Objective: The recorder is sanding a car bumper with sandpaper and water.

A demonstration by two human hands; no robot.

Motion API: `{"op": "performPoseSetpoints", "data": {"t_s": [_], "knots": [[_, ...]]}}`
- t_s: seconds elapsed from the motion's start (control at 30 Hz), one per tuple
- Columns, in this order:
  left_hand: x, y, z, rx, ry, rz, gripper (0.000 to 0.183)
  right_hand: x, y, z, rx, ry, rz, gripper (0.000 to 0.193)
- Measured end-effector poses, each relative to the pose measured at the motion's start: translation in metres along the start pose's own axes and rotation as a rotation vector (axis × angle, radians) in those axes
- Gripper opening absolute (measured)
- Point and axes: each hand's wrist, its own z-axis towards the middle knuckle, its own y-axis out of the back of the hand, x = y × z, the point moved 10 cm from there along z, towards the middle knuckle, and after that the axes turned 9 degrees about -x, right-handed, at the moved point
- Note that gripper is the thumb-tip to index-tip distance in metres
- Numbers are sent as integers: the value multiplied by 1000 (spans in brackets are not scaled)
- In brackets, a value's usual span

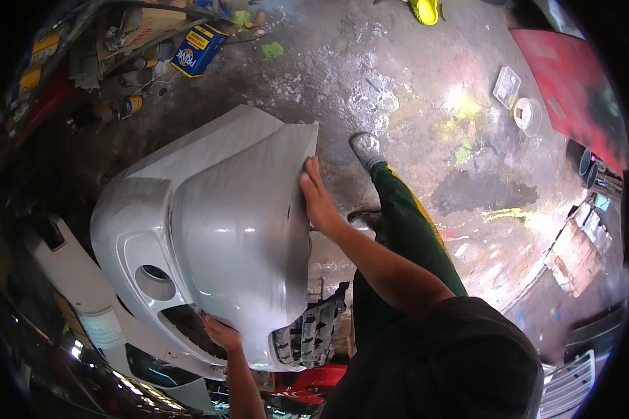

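A large grey car bumper (pixel 237 216) stands tilted in front of me, its smooth, sanded-looking skin facing up. The round lamp hole (pixel 155 281) lies on its left part. My left hand (pixel 222 334) has its fingers curled over the rim of the dark lower opening (pixel 192 325). Against the right edge of the bumper rests my right hand (pixel 319 199), fingers stretched out and pointing away from me. A dark ribbed plastic piece (pixel 311 334) shows at the bumper's near end. The bumper hides part of my left fingers.
Behind and left lies another pale bumper (pixel 84 279). A blue-and-yellow can (pixel 199 50) and a smaller can (pixel 127 107) are at far left. At right are a clear tray (pixel 507 86), a white roll (pixel 528 116), a red panel (pixel 562 87) and cardboard (pixel 576 258).
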Motion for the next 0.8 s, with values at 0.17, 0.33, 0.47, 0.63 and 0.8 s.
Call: {"op": "performPoseSetpoints", "data": {"t_s": [0.17,0.33,0.47,0.63,0.8], "knots": [[14,3,4,25,10,-12,62,-21,2,75,-54,-125,158,84],[-10,-43,8,161,-70,-75,60,-68,45,189,11,-333,468,88],[23,5,8,19,-61,71,60,-14,3,66,-43,-159,115,84],[-11,-6,0,-5,-62,-43,60,4,12,9,-39,-85,132,87],[-36,-31,3,39,-114,-19,56,-49,51,149,-142,-195,115,82]]}}
